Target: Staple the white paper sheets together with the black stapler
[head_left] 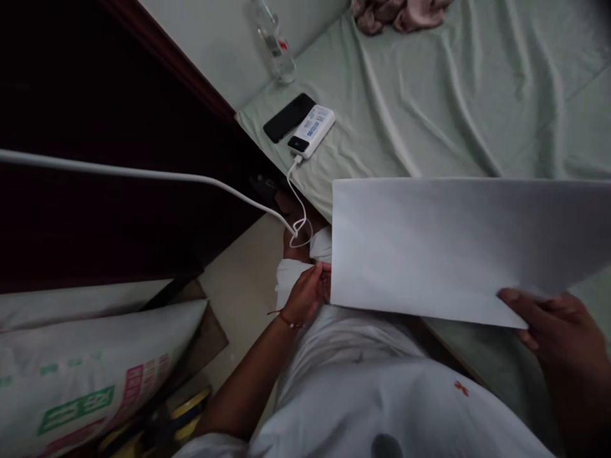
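Note:
A large white sheet of paper spreads over my lap and the edge of the bed. My right hand grips its lower edge toward the right, with the thumb on top and the other fingers partly beneath. At the paper's left edge is my left hand, with a thin red string bracelet at the wrist. Its fingers are drawn together, and the tips are partly hidden by the sheet. Whether they hold anything does not show.
On the bed lie a white power bank and a black phone. A clear bottle stands by the wall. A white cable crosses to the left. Printed sacks and bunched cloth also show.

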Available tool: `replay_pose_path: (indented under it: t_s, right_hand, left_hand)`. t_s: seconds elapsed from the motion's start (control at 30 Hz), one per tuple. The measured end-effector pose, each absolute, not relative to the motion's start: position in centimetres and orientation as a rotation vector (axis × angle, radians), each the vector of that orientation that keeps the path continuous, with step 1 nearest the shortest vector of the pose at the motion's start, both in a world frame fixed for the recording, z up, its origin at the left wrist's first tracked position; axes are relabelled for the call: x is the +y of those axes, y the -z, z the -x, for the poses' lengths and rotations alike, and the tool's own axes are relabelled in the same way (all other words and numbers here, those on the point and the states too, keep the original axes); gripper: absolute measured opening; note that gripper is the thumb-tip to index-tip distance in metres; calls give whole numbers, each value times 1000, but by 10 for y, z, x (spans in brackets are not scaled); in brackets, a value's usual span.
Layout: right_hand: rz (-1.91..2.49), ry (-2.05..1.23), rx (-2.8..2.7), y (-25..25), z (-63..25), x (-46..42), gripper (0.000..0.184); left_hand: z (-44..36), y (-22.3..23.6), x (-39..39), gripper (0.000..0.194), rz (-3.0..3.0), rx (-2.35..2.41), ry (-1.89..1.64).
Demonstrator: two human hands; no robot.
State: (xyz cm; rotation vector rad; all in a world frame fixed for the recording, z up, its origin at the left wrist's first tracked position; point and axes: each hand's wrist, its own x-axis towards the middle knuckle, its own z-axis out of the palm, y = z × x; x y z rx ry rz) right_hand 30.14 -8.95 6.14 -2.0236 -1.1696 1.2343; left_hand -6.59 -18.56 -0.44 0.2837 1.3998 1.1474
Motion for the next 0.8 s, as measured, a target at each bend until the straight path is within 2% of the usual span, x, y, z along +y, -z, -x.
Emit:
replay_pose_path:
  t_s: [0.1, 0.2, 0.43, 0.6, 0.8]
  right_hand:
    - [2003, -1339, -1025, -53, -302, -88, 31]
    - [1980, -1379, -1104, -46, -309, -88, 32]
    - [1878, -1445, -1262, -30, -312, -89, 50]
    - [1873, -1478, -1316, -25, -319, -88, 56]
    - [1850, -1544, -1305, -23, -326, -89, 59]
  left_hand:
    - [48, -2, -175, 73, -243, 1252, -1108]
    - [37, -3, -167, 73, -198, 1211, -1155]
    - [11, 7, -172, 72, -316, 1452, -1163]
    - [8, 7, -176, 69, -391, 1466, -1111]
    - [7, 10, -176, 76, -475, 1458, -1105]
